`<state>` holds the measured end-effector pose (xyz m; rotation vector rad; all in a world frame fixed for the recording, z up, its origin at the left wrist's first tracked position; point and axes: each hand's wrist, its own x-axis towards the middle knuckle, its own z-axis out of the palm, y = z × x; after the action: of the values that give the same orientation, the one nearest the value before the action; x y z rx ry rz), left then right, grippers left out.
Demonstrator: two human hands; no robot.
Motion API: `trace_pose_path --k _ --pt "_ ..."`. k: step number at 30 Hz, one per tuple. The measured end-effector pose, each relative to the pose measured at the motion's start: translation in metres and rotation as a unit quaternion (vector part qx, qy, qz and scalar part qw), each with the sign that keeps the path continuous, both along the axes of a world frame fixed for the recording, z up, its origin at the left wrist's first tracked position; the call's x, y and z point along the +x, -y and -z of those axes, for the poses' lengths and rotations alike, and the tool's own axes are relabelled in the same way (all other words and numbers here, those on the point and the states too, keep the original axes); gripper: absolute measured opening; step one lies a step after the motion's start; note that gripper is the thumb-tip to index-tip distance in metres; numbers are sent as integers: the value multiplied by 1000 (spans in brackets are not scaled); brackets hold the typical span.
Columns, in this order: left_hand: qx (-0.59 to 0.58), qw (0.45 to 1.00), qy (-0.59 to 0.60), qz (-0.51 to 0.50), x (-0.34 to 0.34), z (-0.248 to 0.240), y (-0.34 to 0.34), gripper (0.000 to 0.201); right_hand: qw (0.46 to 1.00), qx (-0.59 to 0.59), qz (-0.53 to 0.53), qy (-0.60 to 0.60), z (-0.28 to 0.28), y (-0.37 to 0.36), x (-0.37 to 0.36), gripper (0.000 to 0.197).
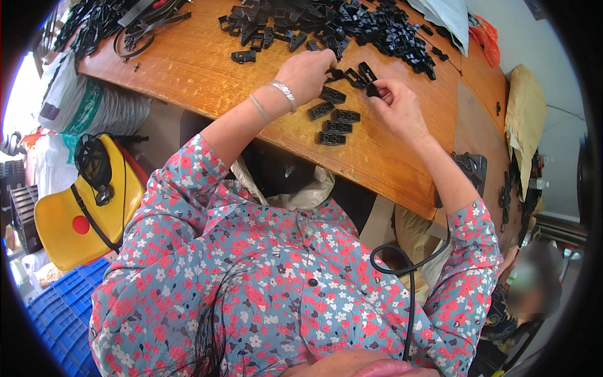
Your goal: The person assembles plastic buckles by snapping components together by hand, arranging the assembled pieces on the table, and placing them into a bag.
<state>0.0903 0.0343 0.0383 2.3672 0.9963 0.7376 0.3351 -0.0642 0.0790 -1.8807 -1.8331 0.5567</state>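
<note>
My left hand, wearing bracelets at the wrist, is over the wooden table. Its fingertips close on a small black plastic part. To its right, my right hand pinches a black plastic piece between thumb and fingers. Open black frame-like parts show between the two hands; whether they are joined to the held pieces, I cannot tell. Just below, several black rectangular plastic housings lie in a loose column near the table's front edge.
A large heap of black plastic parts covers the table's far side. Black straps lie at the far left. A yellow chair and blue crates stand to my left. A black cable hangs before me. Another person is at right.
</note>
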Motion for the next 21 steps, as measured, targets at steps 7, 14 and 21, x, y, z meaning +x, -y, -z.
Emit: trace_pose_path --k 7,14,21 --pt "1 1000 4 -5 -1 4 -5 22 998 48 -44 12 27 -26 -14 36" --pt "-35 999 13 -7 -18 5 -3 31 997 -43 15 66 0 -18 -35 44" --pt "26 1000 -5 4 -16 19 -7 30 982 111 -94 124 13 -13 -17 32"
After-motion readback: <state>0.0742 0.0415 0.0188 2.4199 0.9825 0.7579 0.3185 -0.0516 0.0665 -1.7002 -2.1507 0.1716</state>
